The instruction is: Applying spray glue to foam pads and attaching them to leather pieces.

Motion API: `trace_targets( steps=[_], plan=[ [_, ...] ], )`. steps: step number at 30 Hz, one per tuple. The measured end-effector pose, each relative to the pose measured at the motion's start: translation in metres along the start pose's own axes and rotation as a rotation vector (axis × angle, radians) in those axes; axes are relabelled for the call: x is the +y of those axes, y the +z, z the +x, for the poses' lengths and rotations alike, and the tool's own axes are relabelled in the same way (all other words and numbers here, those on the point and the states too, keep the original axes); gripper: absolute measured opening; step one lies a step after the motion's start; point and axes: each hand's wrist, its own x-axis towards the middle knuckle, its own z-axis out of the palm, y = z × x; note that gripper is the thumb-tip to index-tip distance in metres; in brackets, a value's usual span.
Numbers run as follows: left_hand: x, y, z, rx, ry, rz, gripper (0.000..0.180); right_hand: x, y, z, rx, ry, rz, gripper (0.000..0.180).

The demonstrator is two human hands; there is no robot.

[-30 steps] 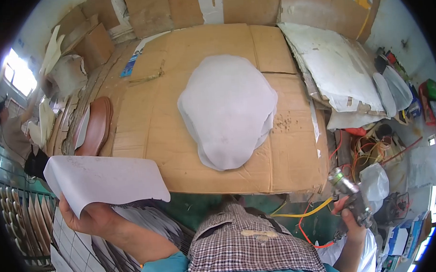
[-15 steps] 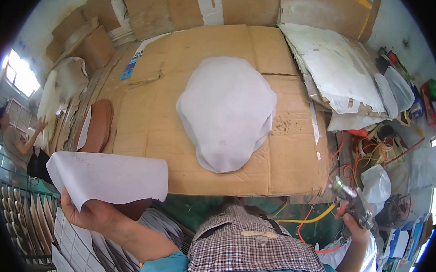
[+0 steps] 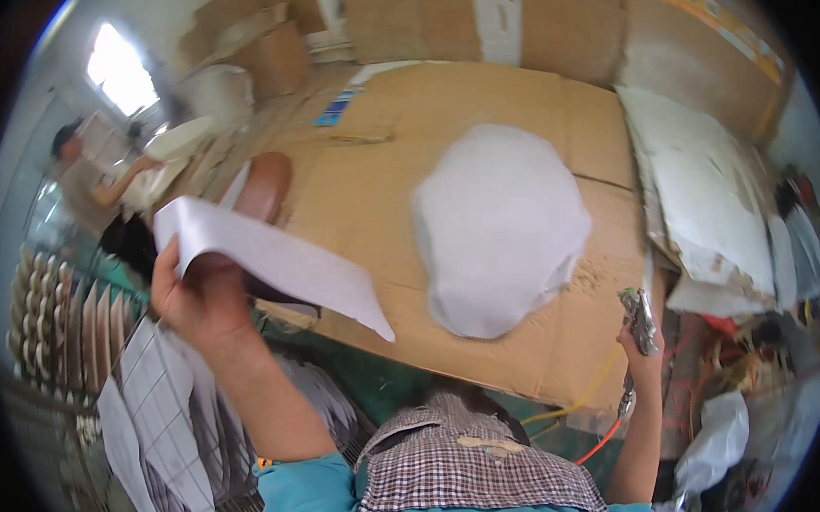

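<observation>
left hand (image 3: 197,302) gripping white sheet (image 3: 273,262), right hand (image 3: 641,342) gripping tool (image 3: 639,315)

The left hand (image 3: 197,297) is raised on a bent forearm, fingers and thumb pinched closed, palm side turned away. The right hand (image 3: 640,337) is lifted at the right, forearm upright, fingers wrapped closed in a fist-like grip.

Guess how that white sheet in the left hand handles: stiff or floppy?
Probably semi-stiff: the white sheet juts out from the left hand nearly flat, held at one end only. Its edge curls over the fingers, so it likely bends easily. It looks thin, probably light.
</observation>
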Motion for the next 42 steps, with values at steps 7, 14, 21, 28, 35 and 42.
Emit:
trace_targets(
  steps=[7, 14, 21, 28, 35, 42],
  plan=[
    [0.032, 0.041, 0.01, 0.058, 0.116, 0.116, 0.016, 0.043, 0.197, 0.075, -0.511, 0.193, -0.117, 0.054],
    [0.051, 0.064, -0.003, 0.067, 0.033, -0.088, 0.022, 0.033, 0.377, 0.047, -1.222, 0.602, 1.546, 0.042],
    [0.194, 0.023, -0.055, 0.315, 0.335, 0.038, 0.019, -0.142, 0.439, 0.1, -0.945, 0.384, 1.052, 0.049],
    [0.337, -0.087, -0.1, 0.503, 0.563, 0.188, 0.025, -0.275, 0.636, 0.074, -1.155, 0.218, 0.851, 0.048],
    [0.436, -0.077, -0.156, 0.603, 0.883, 0.336, 0.031, -0.396, 0.784, -0.029, -1.335, 0.082, 1.04, 0.05],
    [0.369, -0.135, -0.242, 0.948, 0.773, 0.459, 0.042, -0.3, 0.855, -0.09, -1.578, 0.231, 0.574, 0.056]
  ],
)
